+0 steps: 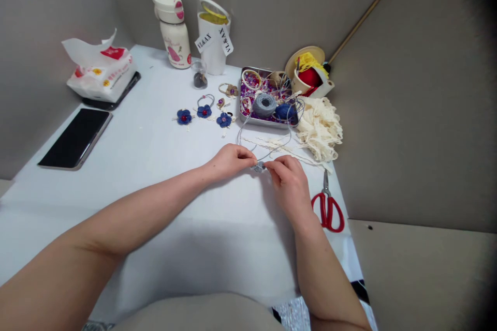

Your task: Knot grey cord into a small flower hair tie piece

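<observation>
Left hand [232, 163] and right hand [290, 182] pinch a small grey piece [259, 167]; beyond them, a white canister's [214, 62] tags [204, 41] read "VL&AX"; scissors [327, 193] lie just right.

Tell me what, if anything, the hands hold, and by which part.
Left hand and right hand pinch a small grey piece, seemingly at its opposite edges.

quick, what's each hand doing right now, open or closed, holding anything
Left hand: closed, pinching the small grey piece at its left side.
Right hand: closed, fingertips pinched at the same piece's right side.
</observation>
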Demonstrator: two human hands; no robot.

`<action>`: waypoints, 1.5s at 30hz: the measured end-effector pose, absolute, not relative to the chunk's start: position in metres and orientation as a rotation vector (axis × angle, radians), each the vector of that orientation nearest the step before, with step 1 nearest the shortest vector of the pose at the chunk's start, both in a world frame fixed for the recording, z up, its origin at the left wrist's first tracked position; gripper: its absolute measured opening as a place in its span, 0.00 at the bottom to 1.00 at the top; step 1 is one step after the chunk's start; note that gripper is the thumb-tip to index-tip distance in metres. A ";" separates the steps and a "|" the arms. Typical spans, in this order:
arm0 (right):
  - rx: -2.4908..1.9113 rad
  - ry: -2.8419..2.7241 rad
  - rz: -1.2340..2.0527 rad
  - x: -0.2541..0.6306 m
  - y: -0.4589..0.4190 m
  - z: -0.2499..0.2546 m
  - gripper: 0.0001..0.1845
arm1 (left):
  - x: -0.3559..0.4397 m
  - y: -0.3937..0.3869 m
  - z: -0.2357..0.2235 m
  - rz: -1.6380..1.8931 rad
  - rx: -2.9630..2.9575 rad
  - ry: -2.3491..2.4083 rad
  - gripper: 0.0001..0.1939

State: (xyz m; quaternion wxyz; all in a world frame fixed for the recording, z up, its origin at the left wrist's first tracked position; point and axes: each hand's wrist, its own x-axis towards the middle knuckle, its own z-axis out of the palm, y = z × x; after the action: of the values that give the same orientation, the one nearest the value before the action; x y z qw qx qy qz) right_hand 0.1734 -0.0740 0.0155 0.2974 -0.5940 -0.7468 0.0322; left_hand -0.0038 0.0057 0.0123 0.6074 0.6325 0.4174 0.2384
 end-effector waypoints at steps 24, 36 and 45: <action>-1.472 -1.649 0.704 0.181 -0.067 0.011 0.07 | -0.007 0.009 0.007 0.437 1.214 0.741 0.10; -1.435 -1.624 0.782 0.178 -0.067 0.012 0.08 | -0.006 0.008 0.010 0.447 1.192 0.714 0.10; -1.478 -1.473 0.979 0.174 -0.071 0.010 0.13 | -0.006 0.007 0.007 0.452 1.206 0.726 0.10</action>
State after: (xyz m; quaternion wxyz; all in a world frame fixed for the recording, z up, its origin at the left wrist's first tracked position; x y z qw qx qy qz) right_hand 0.1745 -0.0705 0.0098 0.4062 -0.5861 -0.5838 0.3882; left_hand -0.0057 0.0065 0.0070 0.7389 0.5494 0.3310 0.2061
